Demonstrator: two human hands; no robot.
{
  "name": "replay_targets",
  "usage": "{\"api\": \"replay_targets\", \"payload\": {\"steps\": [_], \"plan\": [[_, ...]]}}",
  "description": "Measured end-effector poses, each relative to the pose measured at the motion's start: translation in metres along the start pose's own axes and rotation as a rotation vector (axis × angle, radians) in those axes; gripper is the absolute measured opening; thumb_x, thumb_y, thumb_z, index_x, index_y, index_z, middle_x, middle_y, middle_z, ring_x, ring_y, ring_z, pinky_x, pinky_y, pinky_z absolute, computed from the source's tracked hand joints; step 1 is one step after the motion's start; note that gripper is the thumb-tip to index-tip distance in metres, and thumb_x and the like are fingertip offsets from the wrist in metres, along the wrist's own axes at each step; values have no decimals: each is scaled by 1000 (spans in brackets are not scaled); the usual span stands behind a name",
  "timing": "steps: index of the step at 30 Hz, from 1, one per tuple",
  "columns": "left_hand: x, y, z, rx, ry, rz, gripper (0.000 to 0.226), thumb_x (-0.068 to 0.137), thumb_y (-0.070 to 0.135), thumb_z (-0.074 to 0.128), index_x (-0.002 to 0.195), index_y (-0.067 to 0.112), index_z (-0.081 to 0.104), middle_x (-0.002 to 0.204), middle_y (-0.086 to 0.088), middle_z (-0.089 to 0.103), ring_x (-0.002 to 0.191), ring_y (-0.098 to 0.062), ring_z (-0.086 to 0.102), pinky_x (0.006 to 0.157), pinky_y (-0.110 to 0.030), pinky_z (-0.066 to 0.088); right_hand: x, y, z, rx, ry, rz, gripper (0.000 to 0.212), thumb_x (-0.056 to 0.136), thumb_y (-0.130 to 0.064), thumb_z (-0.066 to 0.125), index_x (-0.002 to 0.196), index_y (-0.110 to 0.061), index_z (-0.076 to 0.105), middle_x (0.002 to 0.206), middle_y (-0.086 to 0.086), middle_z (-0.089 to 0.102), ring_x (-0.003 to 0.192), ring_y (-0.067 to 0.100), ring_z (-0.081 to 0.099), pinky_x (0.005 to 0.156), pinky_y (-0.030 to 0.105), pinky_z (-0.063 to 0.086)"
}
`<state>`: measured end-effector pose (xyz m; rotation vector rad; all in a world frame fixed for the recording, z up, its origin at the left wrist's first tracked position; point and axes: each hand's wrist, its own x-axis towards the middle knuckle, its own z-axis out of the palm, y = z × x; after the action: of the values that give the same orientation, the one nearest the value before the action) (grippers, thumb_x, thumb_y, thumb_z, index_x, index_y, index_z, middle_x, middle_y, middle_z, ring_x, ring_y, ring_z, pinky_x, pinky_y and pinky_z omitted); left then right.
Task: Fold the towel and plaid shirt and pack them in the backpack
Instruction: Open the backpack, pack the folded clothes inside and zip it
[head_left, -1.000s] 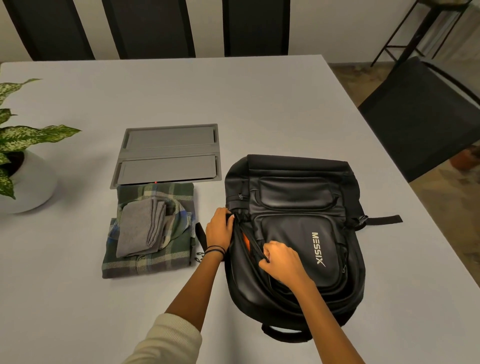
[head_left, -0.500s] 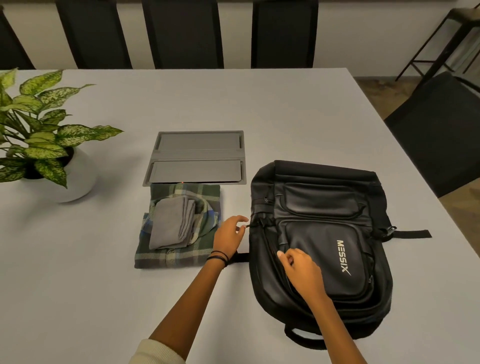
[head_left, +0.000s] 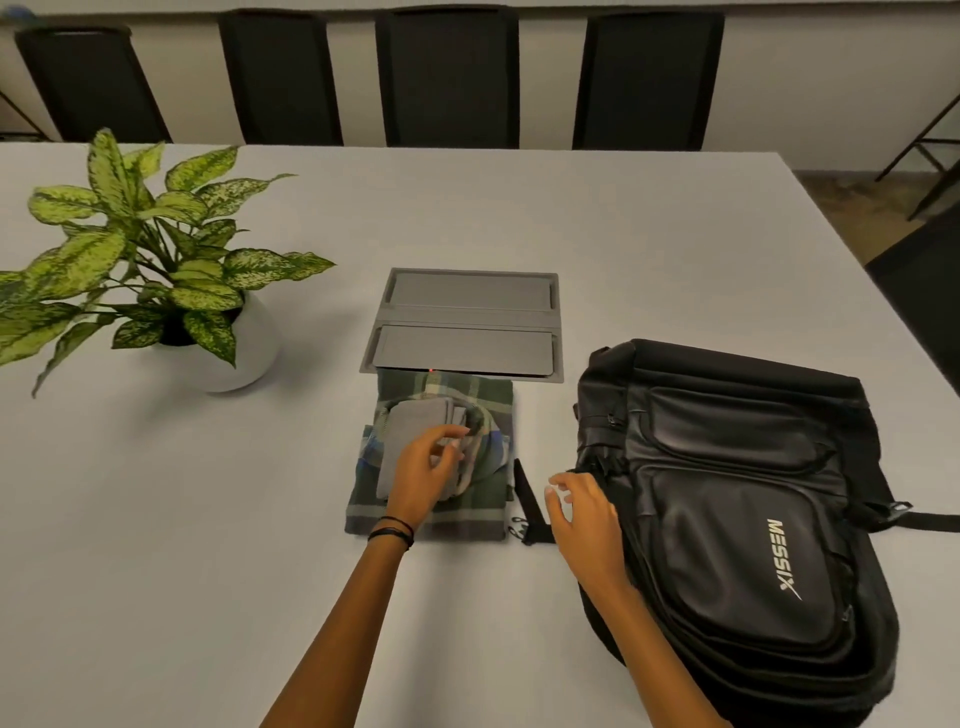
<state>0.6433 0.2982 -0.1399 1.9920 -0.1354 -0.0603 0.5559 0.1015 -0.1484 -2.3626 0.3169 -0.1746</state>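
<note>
Left hand (head_left: 422, 474) off backpack (head_left: 727, 493), over towel (head_left: 414, 415)

Folded grey towel (head_left: 410, 441) atop folded plaid shirt (head_left: 467, 512), beside black backpack (head_left: 737, 519)

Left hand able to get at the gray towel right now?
Likely yes. The left hand hovers over the towel, which lies topmost on the folded plaid shirt; nothing covers it, and the right hand is off by the backpack.

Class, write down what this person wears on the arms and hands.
Two thin dark bands circle the wrist of the left hand. The right hand and its wrist carry nothing, with no ring or watch visible. Both forearms are uncovered, and no sleeve shows in this view.
</note>
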Motion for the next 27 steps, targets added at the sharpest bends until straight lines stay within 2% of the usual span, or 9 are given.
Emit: {"api": "replay_targets", "payload": {"steps": [2, 5, 10, 15, 19, 22, 24, 26, 27], "plan": [[1, -8, -14, 7, 41, -9, 18, 94, 15, 51, 108, 20, 61, 109, 1, 62, 94, -14, 61, 79, -29, 55, 7, -13, 10, 52, -28, 6, 20, 93, -24, 52, 108, -13, 60, 108, 1, 58, 96, 19, 58, 84, 37, 48], [6, -22, -31, 29, 112, -23, 20, 94, 18, 51, 112, 18, 60, 118, 0, 59, 105, -14, 56, 87, -26, 52, 21, -31, 26, 107, -101, 55, 27, 93, -27, 52, 116, -13, 54, 112, 4, 54, 101, 20, 55, 84, 32, 48], [18, -44, -48, 69, 139, -105, 28, 93, 21, 54, 121, 18, 52, 130, -6, 52, 118, -22, 49, 102, -41, 43, 44, -60, 62, 232, -181, 167, 53, 90, -36, 54, 136, -17, 35, 139, 7, 37, 126, 24, 39, 101, 39, 41], [30, -51, -53, 88, 98, -221, 61, 82, 44, 50, 135, 15, 40, 139, -9, 43, 126, -24, 41, 105, -44, 38, 66, -77, 96, 158, -213, 276, 83, 83, -54, 57, 145, -19, 15, 152, 10, 17, 139, 30, 19, 109, 53, 29], [43, -63, -58, 99, 84, -345, 68, 86, 40, 61, 142, 16, 30, 147, -10, 34, 133, -29, 35, 106, -47, 33, 76, -83, 117, 60, -233, 340, 97, 77, -62, 57, 147, -20, 5, 156, 8, 4, 143, 30, 3, 113, 58, 11], [49, -76, -62, 107, 19, -461, 95, 69, 61, 55, 146, 17, 20, 151, -10, 26, 137, -31, 30, 108, -51, 29, 79, -82, 130, 8, -223, 369, 104, 75, -64, 59, 148, -19, -1, 156, 9, -4, 144, 30, -5, 112, 58, 2], [53, -83, -63, 116, -14, -523, 103, 61, 65, 51, 146, 17, 17, 152, -10, 24, 137, -32, 29, 108, -52, 29, 81, -78, 135, -12, -218, 378, 108, 73, -65, 60, 148, -19, -4, 156, 10, -7, 143, 31, -7, 111, 58, 0], [56, -88, -64, 100, -51, -572, 115, 53, 73, 53, 147, 18, 14, 153, -10, 22, 137, -33, 28, 108, -53, 29, 82, -71, 137, -38, -209, 380, 111, 72, -67, 60, 148, -19, -5, 156, 10, -9, 143, 31, -9, 111, 57, -2], [57, -91, -64, 78, -68, -589, 128, 44, 82, 54, 147, 18, 12, 153, -10, 21, 137, -34, 28, 108, -53, 29, 83, -67, 137, -51, -205, 379, 113, 70, -68, 59, 148, -19, -6, 156, 11, -10, 143, 31, -10, 112, 57, -3]]}}
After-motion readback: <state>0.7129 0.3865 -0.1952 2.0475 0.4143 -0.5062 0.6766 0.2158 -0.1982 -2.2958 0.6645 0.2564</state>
